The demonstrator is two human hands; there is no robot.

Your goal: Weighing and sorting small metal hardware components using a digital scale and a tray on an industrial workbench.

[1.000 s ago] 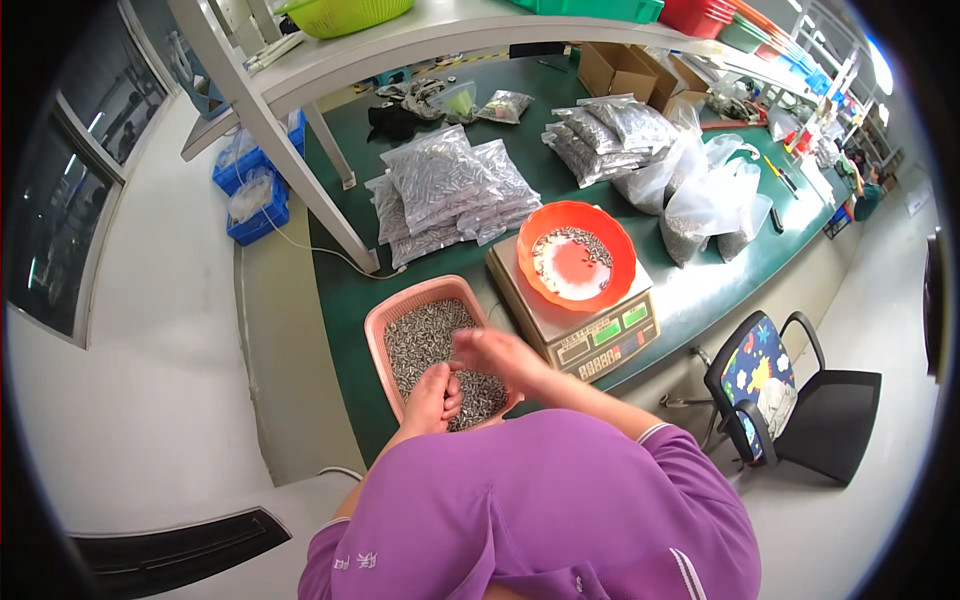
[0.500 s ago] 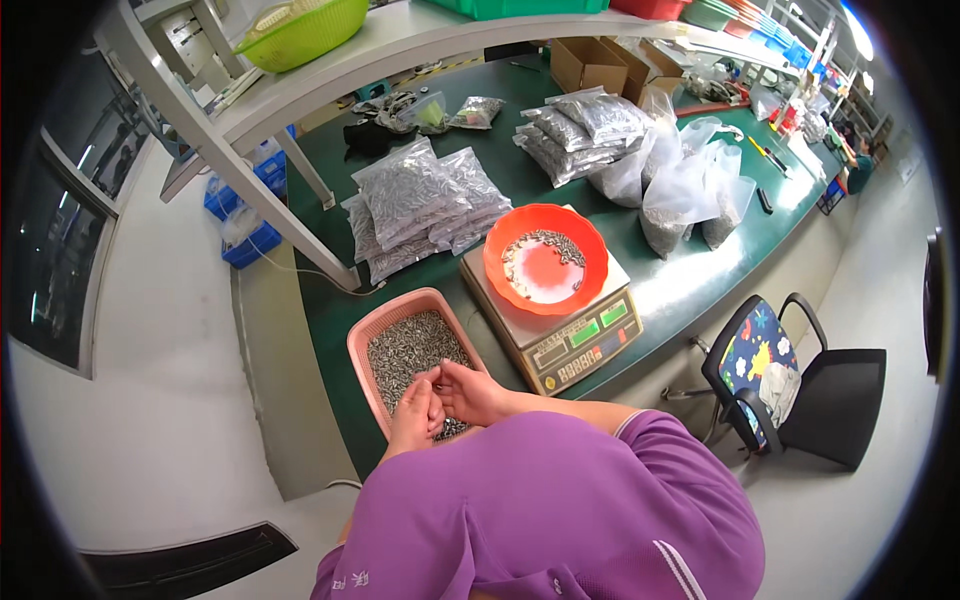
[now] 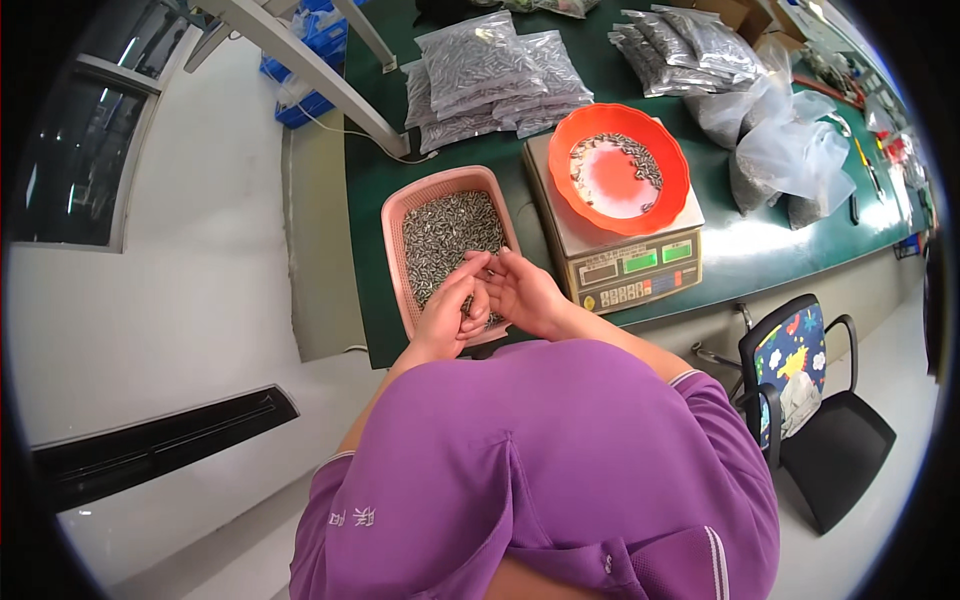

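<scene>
Left hand [image 3: 447, 312] and right hand [image 3: 522, 292] meet over the near end of the pink basket [image 3: 399, 222], fingers curled in and touching each other. They look cupped around a small gather of the small grey metal pieces [image 3: 446, 232]; how much is held, cannot tell.

Basket sits on the green surface [image 3: 372, 180], near edge, left of the weighing scale [image 3: 625, 262]. It is well filled with the grey pieces.

Orange bowl [image 3: 612, 172] rests on the scale platform. Only a thin scatter of pieces along its far and right side; most of its floor is bare.

Far side of surface: stacks of sealed clear bags [image 3: 490, 72] packed with the same pieces, a second stack [image 3: 680, 42] further right. Loose clear bags [image 3: 790, 150] lie right of the scale, slack.

Judgement: many bags already packed, the current bowl-load barely begun, a large stock left in the basket. Hands at the scooping stage, nothing passing to the bowl at this instant

Office chair [image 3: 815, 400] stands near right, off the surface
</scene>
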